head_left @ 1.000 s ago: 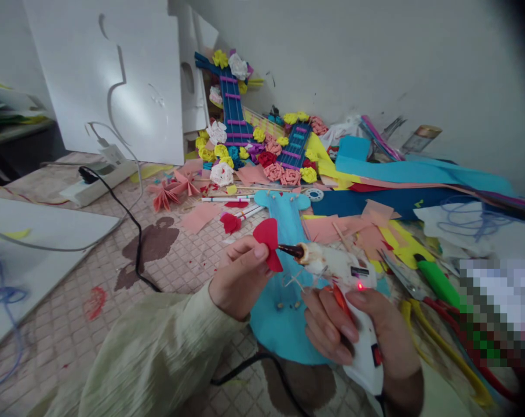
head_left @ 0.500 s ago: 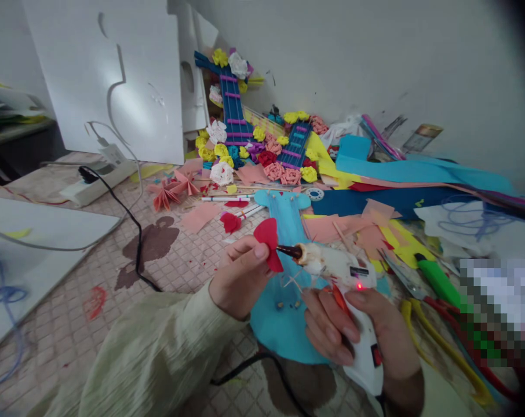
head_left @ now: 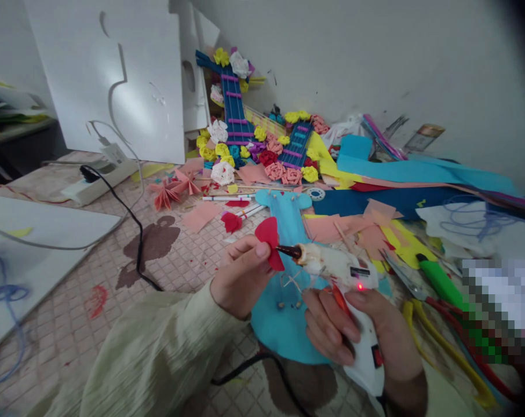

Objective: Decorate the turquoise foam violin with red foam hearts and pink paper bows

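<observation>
My left hand [head_left: 244,277] pinches a red paper piece [head_left: 269,240] between thumb and fingers, holding it up over the table. In my right hand [head_left: 353,324] is a white hot glue gun [head_left: 334,263] with an orange trigger and a glowing red light. Its dark nozzle points left and meets, or nearly meets, the edge of the red paper. Beneath both hands lies a light blue guitar-shaped cutout [head_left: 284,330] with thin strings, partly hidden by the glue gun and my fingers.
A black cord [head_left: 136,231] runs from a white power strip [head_left: 99,182] on the left. Paper flowers [head_left: 223,172] and dark blue guitar necks [head_left: 236,110] stand at the back. Yellow-handled scissors [head_left: 440,347] and a green glue stick or marker [head_left: 443,281] lie on the right.
The view has shifted very slightly. Both hands keep their hold, and the nozzle stays at the edge of the red paper.
</observation>
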Demonstrator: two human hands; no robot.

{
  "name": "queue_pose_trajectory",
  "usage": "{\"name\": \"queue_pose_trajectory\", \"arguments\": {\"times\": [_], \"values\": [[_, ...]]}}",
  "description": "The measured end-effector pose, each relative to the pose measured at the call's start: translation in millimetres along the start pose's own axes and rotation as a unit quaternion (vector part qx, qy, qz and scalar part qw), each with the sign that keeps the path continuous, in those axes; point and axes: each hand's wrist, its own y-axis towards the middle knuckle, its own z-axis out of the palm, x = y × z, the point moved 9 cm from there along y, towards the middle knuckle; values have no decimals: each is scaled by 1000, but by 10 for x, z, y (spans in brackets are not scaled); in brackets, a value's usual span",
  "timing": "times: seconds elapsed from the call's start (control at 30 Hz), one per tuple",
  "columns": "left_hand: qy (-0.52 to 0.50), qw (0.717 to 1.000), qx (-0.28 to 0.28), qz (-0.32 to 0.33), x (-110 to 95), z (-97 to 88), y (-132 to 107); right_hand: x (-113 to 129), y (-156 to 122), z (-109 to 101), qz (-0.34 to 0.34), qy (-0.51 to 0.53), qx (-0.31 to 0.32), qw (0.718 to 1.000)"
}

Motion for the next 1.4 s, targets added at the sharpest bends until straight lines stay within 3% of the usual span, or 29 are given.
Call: {"name": "queue_pose_trajectory", "arguments": {"times": [0.37, 1.17, 1.3, 1.4], "values": [[15, 1000, -3, 8, -8, -11, -7, -7, 9, -19, 5, 5, -17, 1000], [18, 1000, 4, 23, -5, -21, 18, 29, -13, 58, -8, 12, 21, 1000], [11, 1000, 0, 16, -10, -27, 30, 122, -40, 103, -41, 25, 50, 998], [4, 1000, -10, 21, -53, -44, 38, 245, -57, 63, -82, 32, 36, 995]]}}
